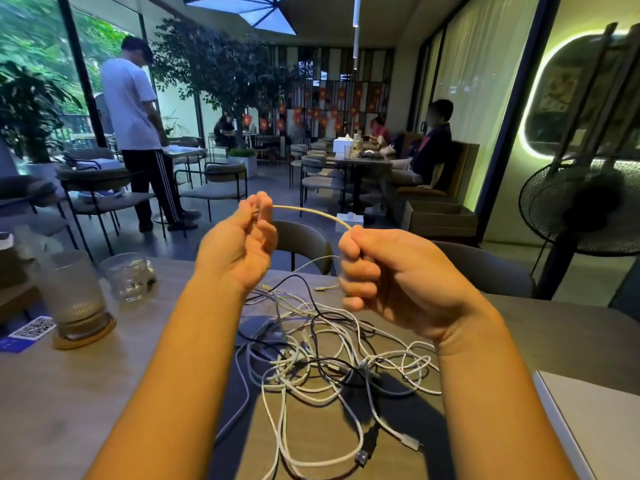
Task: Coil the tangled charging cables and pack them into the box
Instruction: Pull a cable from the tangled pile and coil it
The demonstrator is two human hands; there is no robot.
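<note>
So both hands are up in the air above the table (104, 393), with one white cable (308, 212) stretched between them in a gentle arc. The left hand (239, 237) has its palm turned toward the camera and its fingers curled in, pinching one end of the cable right at the fingertips. The right hand (391, 275) is closed into a fist around the cable, all fingers wrapped round it. A bit of white cable comes out by that fist and runs down toward the table.

The rest of the cables (329, 358) are one messy tangle on the table, right below and between the two forearms, about the middle of the table and reaching to the near edge. They're mostly white, with a couple of black ones threaded through. A black plug (363, 455) and a white plug (412, 441) lie at the near side of the pile.

Toward the left edge there's a tall frosted glass (74, 292) on a round coaster (104, 332), a shorter glass (130, 277) just beside it and a QR code card (33, 329) near it. At the right edge sits a flat pale grey thing (595, 410). Can't tell if that's the box.
</note>
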